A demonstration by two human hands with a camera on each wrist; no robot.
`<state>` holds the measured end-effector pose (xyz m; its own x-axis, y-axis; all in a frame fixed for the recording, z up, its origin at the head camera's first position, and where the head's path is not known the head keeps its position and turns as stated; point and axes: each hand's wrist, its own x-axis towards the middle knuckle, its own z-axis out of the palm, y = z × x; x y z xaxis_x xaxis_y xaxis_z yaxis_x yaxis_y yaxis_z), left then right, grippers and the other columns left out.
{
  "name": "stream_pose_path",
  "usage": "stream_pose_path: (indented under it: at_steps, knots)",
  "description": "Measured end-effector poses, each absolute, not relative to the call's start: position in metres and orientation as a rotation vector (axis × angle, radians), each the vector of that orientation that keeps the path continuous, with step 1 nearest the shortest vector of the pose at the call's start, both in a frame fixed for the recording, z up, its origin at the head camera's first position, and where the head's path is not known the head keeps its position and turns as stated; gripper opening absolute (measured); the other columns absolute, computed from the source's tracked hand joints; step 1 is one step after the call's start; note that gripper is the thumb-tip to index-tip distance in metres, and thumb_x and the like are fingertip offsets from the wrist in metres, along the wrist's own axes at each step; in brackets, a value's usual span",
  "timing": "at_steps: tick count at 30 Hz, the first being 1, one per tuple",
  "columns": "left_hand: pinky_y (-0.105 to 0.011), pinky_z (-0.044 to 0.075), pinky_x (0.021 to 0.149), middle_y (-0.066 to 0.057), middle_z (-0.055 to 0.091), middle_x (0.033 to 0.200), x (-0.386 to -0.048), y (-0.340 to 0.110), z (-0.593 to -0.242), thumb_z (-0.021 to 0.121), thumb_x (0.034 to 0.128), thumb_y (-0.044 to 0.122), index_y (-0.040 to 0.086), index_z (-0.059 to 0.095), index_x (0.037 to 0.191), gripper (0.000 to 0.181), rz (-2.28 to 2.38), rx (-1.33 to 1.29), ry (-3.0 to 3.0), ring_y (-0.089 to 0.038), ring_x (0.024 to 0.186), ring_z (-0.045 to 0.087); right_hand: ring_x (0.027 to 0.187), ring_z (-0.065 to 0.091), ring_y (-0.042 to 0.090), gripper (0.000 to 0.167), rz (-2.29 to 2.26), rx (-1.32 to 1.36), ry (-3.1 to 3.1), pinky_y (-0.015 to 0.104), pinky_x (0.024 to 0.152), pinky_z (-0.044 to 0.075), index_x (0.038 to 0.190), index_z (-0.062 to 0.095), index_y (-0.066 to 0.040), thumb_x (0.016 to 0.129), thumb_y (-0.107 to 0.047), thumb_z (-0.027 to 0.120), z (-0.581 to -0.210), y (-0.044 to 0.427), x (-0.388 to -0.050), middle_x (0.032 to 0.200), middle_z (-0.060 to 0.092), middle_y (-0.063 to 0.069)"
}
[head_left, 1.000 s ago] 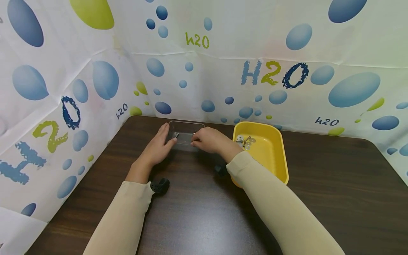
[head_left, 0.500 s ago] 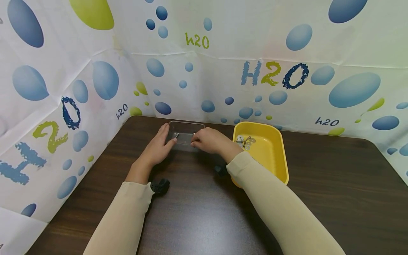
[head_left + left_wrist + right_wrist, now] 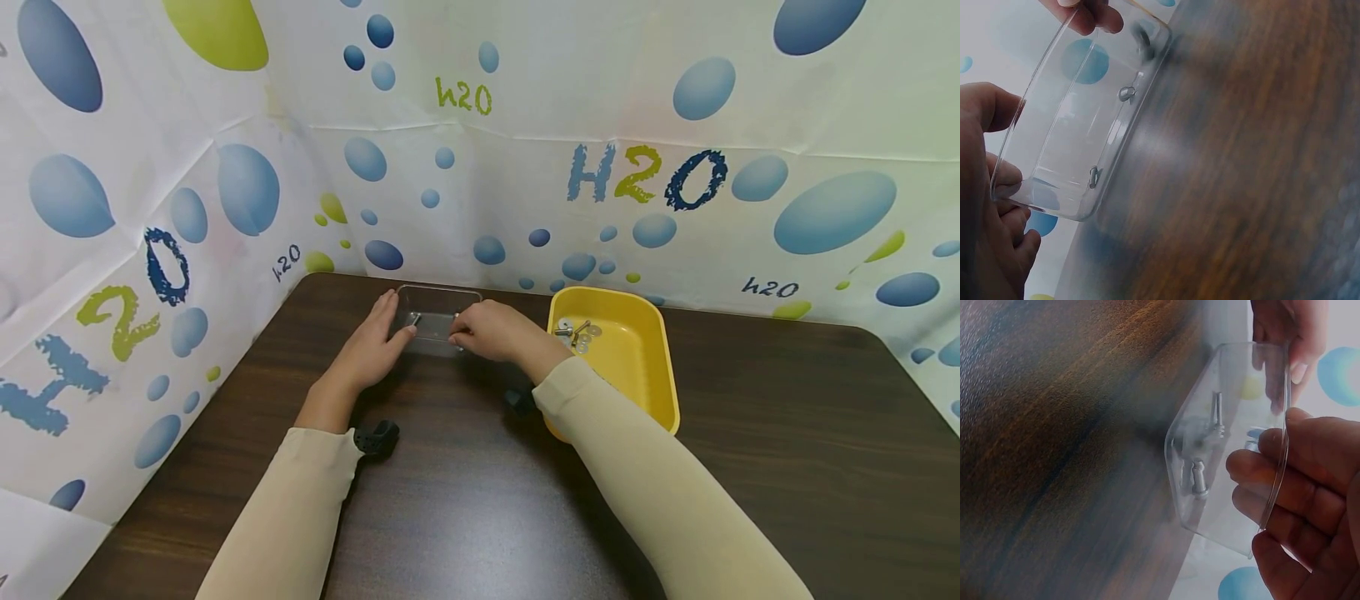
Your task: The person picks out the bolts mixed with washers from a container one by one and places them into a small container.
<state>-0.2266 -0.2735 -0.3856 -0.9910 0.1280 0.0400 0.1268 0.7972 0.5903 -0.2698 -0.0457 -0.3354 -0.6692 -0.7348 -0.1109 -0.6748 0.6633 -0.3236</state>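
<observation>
A clear plastic box point(image 3: 439, 288) stands at the table's back left. My left hand point(image 3: 372, 344) holds its left side, thumb by the front corner and fingers along the outer wall. Over its right end, my right hand point(image 3: 501, 329) has loosely curled fingers inside the rim and the thumb outside, seen in the right wrist view. Nothing shows plainly between those fingers. Small metal bolts lie in the box, one bolt point(image 3: 1094, 177) near the left end. Below the right fingers a blurred metal piece point(image 3: 1142, 42) appears to be in motion. The right palm is hidden in the head view.
A yellow tray point(image 3: 633, 367) stands right of the box, partly under the right forearm. Several bolts and washers point(image 3: 577, 333) lie in its back left corner. Behind the dark wooden table point(image 3: 450, 467) hangs a white patterned sheet point(image 3: 525, 100), with more at the left.
Both hands, the box and the tray keep their places. A small metal bit now shows at the box's front right, below the right fingertips, where none was visible before.
</observation>
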Motion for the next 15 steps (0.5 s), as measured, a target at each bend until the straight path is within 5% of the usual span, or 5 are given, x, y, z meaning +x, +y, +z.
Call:
stream_pose_path:
  at_steps: [15]
  knots:
    - [-0.052,0.011,0.122,-0.01,0.002,0.167,-0.2271,-0.2744,-0.3848,0.043,0.1022,0.04,0.007,0.007,0.159,0.075,1.009,0.19,2.959,-0.028,0.154,0.003,0.095,0.065,0.014,0.028,-0.492,-1.077,2.65,0.031,0.091,0.055,0.121,0.071,-0.013,0.1,-0.026,0.06,-0.3278,-0.0404,-0.2723,0.113,0.072,0.0]
